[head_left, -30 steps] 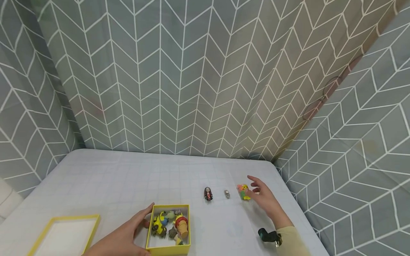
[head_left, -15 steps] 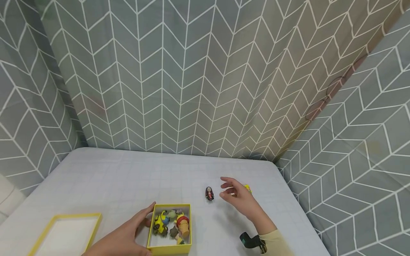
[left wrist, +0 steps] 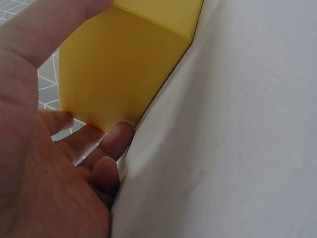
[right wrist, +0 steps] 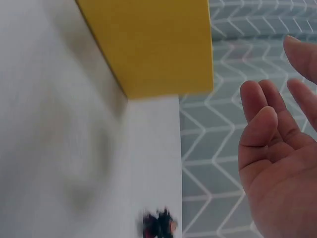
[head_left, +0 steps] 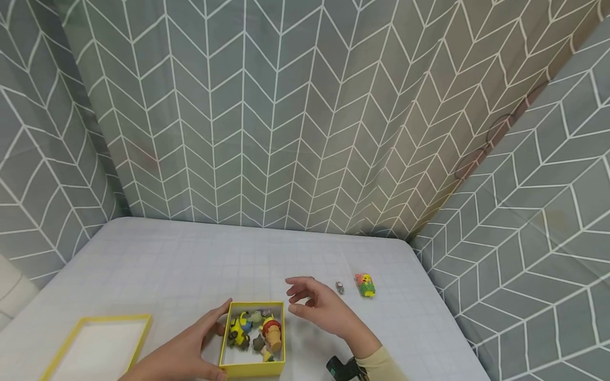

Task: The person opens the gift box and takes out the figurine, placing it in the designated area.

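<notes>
Box (head_left: 252,372) stands nearest on the white table, open-topped, with toys (head_left: 271,337) loose inside. Left hand (head_left: 183,352) grips its left side, thumb toward the near corner, fingers round the far one; if that hold slackened, a knock could make the box skid. Right hand (head_left: 320,308) hovers just beside the right wall, fingers loosely bent, thumb apart, nothing visible in its grasp. Swung left too low, it might clip the rim. Beyond it, a dark figure (right wrist: 158,225) is blurred and mostly masked by that hand, so a grasp might miss or push it away. Rightward, the grey piece (head_left: 340,287) near the bright toy (head_left: 365,284) looks small enough to slip from fingertips.
</notes>
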Demonstrator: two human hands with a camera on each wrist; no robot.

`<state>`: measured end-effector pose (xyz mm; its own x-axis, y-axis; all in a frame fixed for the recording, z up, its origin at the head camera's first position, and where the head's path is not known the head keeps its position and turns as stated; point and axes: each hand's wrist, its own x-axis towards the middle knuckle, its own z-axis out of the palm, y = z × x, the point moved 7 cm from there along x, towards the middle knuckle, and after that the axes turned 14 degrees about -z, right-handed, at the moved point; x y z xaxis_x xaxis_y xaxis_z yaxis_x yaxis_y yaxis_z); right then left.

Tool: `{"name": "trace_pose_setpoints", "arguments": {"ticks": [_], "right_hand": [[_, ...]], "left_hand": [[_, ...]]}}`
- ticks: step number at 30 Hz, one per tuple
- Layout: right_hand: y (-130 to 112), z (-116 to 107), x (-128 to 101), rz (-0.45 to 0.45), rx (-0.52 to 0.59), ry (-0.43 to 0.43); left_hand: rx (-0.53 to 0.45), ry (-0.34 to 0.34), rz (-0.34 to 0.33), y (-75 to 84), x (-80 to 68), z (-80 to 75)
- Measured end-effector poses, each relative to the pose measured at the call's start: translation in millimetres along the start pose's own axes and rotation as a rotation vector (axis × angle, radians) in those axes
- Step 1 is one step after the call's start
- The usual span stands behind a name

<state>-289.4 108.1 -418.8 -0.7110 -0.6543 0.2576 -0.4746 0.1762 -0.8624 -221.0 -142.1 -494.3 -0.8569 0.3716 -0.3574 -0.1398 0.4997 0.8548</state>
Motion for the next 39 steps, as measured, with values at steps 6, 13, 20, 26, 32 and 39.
{"name": "trace_pose_setpoints", "arguments": {"ticks": [6, 13, 20, 26, 32, 39], "right_hand": [[-13, 25, 13, -0.084, -0.003, -0.122], [-27, 51, 27, -0.139, 0.027, -0.237], [-31, 78, 32, -0.238, -0.136, -0.378], [-32, 93, 32, -0.273, -0.353, -0.477], [-29, 102, 35, -0.225, -0.533, -0.549], [-25, 112, 37, -0.235, -0.748, -0.538]], "left_hand": [[0.103, 0.054, 0.008, 4.3, -1.4, -2.9], [0.142, 0.076, 0.037, 7.7, -1.5, -4.9], [0.050, 0.016, 0.021, 0.5, 3.0, -2.0], [0.000, -0.034, 0.035, -7.5, 4.0, 1.9], [-0.033, -0.039, 0.041, -6.3, 2.7, 1.4], [-0.028, -0.039, 0.047, -2.2, 2.2, 0.7]]}}
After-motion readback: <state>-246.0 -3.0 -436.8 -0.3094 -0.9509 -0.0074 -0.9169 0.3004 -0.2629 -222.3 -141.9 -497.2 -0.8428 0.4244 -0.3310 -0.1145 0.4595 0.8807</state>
